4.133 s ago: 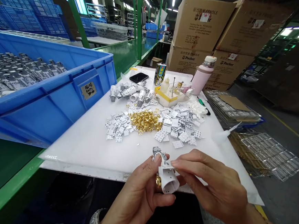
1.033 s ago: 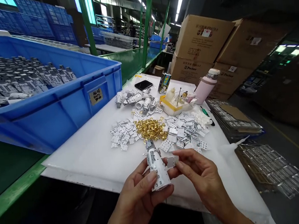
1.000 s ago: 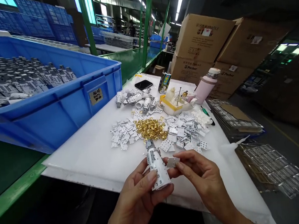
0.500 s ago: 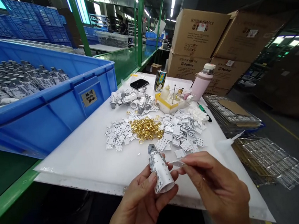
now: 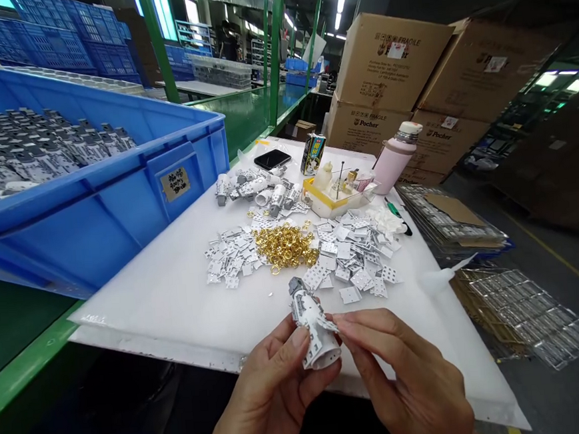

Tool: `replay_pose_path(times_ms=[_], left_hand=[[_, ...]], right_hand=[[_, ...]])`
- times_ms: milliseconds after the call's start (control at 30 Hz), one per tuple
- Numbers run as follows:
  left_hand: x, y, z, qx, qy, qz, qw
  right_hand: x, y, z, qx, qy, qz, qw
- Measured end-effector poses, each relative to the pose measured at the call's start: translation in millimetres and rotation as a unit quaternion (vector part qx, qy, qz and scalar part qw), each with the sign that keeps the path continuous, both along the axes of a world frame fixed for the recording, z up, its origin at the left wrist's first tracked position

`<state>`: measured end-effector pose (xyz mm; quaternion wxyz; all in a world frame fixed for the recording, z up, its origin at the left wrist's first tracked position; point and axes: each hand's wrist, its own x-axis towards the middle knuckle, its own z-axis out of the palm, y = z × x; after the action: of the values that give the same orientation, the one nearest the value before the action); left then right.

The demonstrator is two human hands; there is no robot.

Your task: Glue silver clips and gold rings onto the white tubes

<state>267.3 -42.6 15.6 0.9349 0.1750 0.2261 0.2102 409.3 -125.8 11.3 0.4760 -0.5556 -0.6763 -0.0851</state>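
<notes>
My left hand [image 5: 276,372] is wrapped round a white model tower [image 5: 314,332] with a grey top and small square holes, its wide hollow end tilted toward me. Pinched in the fingertips of my right hand [image 5: 406,368] is a small white plastic panel [image 5: 328,323], which meets the side of the tower; whether it is seated there I cannot tell. Beyond my hands lie a pile of gold rings [image 5: 284,246], loose white panels [image 5: 349,249] on the right and smaller white pieces [image 5: 227,255] on the left.
On the white table [image 5: 177,313], more towers [image 5: 257,189] lie behind the rings. Farther back are a phone [image 5: 271,159], a drink carton [image 5: 313,153], a tray with bottles [image 5: 333,203] and a pink flask [image 5: 398,158]. A blue bin [image 5: 118,210] of towers borders the left; cardboard boxes [image 5: 393,68] stand behind.
My right hand has moved left, bringing the white panel from beside the tower against its side. My left hand still holds the tower, turned slightly. The view has shifted a little.
</notes>
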Motion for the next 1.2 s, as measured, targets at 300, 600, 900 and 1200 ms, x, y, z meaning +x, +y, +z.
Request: replay_pose_path(times_ms=[300,600,900,1200], left_hand=[[-0.2,-2.0,-0.4,-0.018,0.010,0.017,1.000],[0.1,-0.9,-1.0,0.020,0.002,0.018,1.000],[-1.3,-0.1,-0.7,0.072,0.021,0.010,0.997],[-3.2,-0.9,-5.5,0.058,0.025,0.018,0.998]], right_hand=[[3.0,-3.6,-1.5,-0.003,-0.032,0.049,0.998],[9.4,-2.2,-1.1,0.006,-0.106,0.064,0.992],[16.1,-5.5,-7.0,-0.005,-0.160,0.098,0.982],[9.0,-3.2,-11.7,-0.019,-0.078,0.113,0.990]])
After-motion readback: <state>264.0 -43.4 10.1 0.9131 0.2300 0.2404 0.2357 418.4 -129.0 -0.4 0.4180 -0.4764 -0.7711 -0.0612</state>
